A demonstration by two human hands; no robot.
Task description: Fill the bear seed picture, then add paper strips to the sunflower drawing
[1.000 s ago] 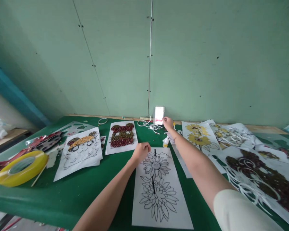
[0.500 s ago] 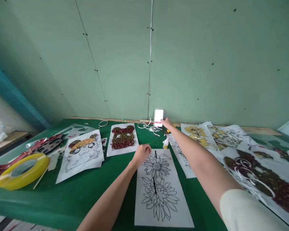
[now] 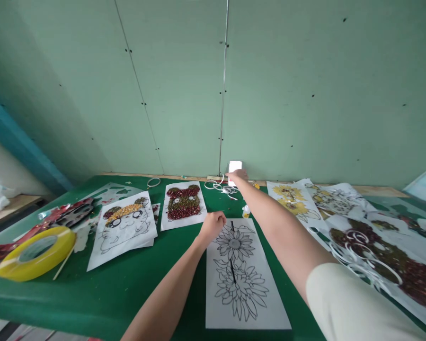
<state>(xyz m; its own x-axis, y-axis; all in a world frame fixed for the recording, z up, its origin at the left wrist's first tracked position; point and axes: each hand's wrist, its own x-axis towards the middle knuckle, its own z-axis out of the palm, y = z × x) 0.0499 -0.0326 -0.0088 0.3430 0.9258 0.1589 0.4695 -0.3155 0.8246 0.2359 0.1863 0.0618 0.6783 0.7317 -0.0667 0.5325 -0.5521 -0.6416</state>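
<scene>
1. We find the white paper sheet printed with black-outlined flowers (image 3: 247,277) flat at the middle of the green-covered tabletop (image 3: 135,296), toward its near edge, squarely before the wearer, presumably for easy reach.
2. We note the left hand (image 3: 213,225) at that sheet's far left corner, fingers curled in and narrow, perhaps to steady the paper. Whether it pinches anything we cannot tell.
3. We record the right hand (image 3: 237,176) stretched to the tabletop's far edge, one finger extended in front of a glowing white rectangular screen, apparently a phone (image 3: 235,166). Contact, and whether anything is held, we cannot tell.
4. The phone stands upright near the wall, likely so that it faces the wearer.
5. A small white plastic bottle with a yellow label (image 3: 246,211) stands just beyond the flower sheet, within easy reach.
6. Left of it lies a paper sheet with a bear shape in glossy dark-red and green grains (image 3: 183,203), rough and pebbled.
7. Toward the left edge we list a paper sheet with a partly filled hamster outline (image 3: 125,227) and a smooth, ring-shaped yellow tape roll (image 3: 58,263).
8. Near the right edge, limp white looped cords (image 3: 364,270) lie over grain-covered paper.
</scene>
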